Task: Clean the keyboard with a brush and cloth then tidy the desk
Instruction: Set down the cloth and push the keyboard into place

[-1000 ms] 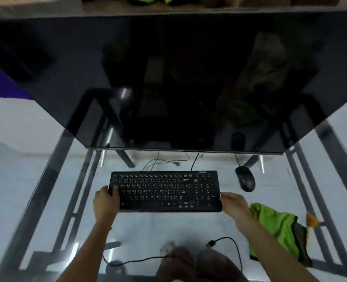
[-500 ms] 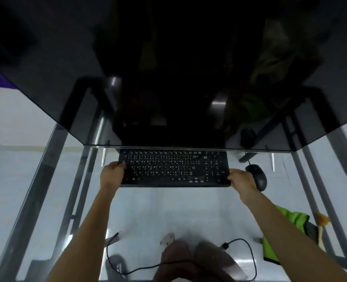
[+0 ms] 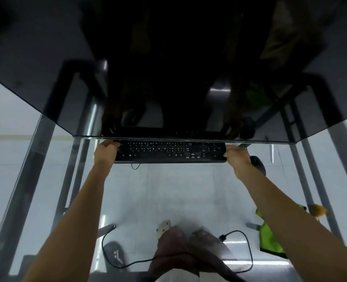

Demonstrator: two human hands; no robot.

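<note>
Left hand (image 3: 105, 152): fingers curled round the keyboard (image 3: 170, 152) left end.
Right hand (image 3: 236, 155): fingers gripping its right end.
Mouse (image 3: 258, 163): just beside right hand.
Cloth (image 3: 269, 239): green, near surface (image 3: 168, 190) edge.

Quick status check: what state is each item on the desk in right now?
keyboard: flat on the glass desk, far edge under the monitor
left hand: grips keyboard's left end
right hand: grips keyboard's right end
mouse: beside right hand, partly hidden
green cloth: crumpled, right of the arm
monitor: dark
</note>
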